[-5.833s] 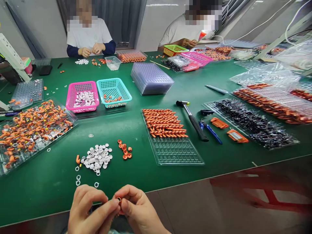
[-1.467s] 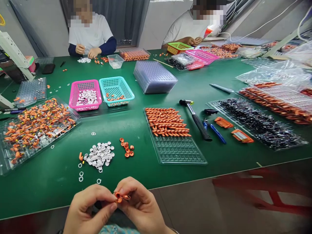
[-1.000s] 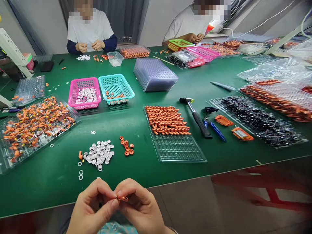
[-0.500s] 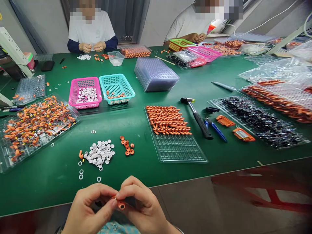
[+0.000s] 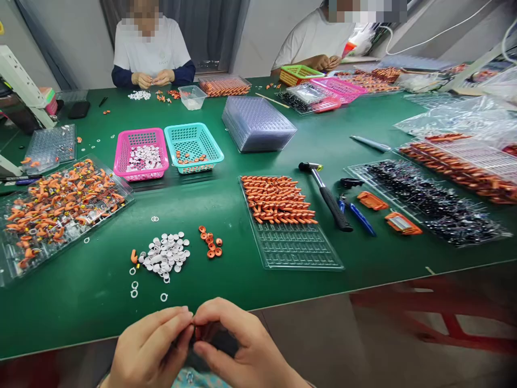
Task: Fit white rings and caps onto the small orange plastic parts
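Both hands meet in front of the table's near edge, around a small orange part (image 5: 197,332) that mostly hides behind the fingers. My left hand (image 5: 151,345) is closed, its fingertips pressed on the part from the left. From the right, the thumb and index finger of my right hand (image 5: 238,339) pinch it. On the table just beyond lie a pile of small white discs (image 5: 165,256), a cluster of round orange caps (image 5: 210,241) and several thin white rings (image 5: 163,297). A single curved orange piece (image 5: 134,256) rests at the pile's left.
A clear tray of orange pieces with yellow bits (image 5: 68,199) stands left. Pink basket (image 5: 121,153) and teal basket (image 5: 216,145) sit mid-table. Right are a part-filled tray (image 5: 299,248), a hammer (image 5: 329,205), blue pliers (image 5: 362,219) and a tray of black parts (image 5: 436,205). Two people work opposite.
The orange part has turned in my fingers, so its round end with the dark centre no longer faces the camera. My right thumb has come into view, and my left fingers have straightened.
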Tool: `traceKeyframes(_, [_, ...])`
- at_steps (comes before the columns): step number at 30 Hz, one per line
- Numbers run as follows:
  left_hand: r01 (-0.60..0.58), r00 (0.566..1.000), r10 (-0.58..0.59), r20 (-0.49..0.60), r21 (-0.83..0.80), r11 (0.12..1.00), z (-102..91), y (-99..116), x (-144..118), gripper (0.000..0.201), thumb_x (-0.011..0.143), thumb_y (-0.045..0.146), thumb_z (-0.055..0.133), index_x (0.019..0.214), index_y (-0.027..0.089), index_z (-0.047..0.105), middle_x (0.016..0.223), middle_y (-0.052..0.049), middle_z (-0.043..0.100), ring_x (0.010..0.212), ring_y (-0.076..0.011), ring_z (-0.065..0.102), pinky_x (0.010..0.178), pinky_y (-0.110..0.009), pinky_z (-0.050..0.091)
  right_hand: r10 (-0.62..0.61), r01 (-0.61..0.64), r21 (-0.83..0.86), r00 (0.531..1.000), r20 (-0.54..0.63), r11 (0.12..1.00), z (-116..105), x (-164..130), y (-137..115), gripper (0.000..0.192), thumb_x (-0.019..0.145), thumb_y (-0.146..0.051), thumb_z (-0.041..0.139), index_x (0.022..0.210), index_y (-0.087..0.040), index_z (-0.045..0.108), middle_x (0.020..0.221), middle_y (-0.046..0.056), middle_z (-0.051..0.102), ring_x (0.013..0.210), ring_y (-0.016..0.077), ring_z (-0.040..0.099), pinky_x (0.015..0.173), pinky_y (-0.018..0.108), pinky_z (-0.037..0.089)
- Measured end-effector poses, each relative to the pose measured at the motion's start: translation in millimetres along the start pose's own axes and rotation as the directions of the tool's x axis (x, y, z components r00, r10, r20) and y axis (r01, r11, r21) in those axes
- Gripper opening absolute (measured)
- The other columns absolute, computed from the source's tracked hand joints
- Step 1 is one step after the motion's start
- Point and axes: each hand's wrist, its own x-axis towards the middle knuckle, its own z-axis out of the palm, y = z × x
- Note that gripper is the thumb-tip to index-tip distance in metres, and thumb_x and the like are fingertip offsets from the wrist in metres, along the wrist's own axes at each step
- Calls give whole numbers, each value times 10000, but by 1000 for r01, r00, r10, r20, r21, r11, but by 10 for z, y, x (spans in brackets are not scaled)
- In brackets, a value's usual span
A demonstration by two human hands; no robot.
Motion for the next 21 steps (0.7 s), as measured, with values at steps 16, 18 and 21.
traceKeyframes(16, [-25, 1000, 25, -7, -7, 1000, -41, 53, 133, 250, 843, 77, 642, 1049, 210, 687, 911, -65, 794, 777, -179, 753, 701, -238, 606, -85, 119, 157, 975, -205, 980, 109, -39, 119, 280, 812, -40, 712, 987, -259, 711, 905, 50, 729, 829, 193, 707, 742, 281, 594])
traceKeyframes(18, [-26, 1000, 26, -5, -36, 999, -70, 80, 184, 239, 826, 59, 656, 1019, 197, 687, 891, -63, 797, 754, -176, 756, 682, -225, 605, -77, 116, 172, 973, -217, 978, 114, -41, 134, 300, 810, -29, 713, 987, -271, 729, 911, 46, 728, 832, 190, 708, 741, 277, 594])
traceKeyframes(21, [-27, 1000, 27, 2, -48, 998, -90, 89, 199, 229, 823, 47, 655, 1004, 181, 695, 896, -66, 802, 762, -171, 764, 712, -206, 607, -83, 124, 166, 970, -230, 978, 120, -37, 144, 325, 798, -20, 722, 983, -286, 745, 900, 37, 727, 810, 183, 709, 727, 269, 595])
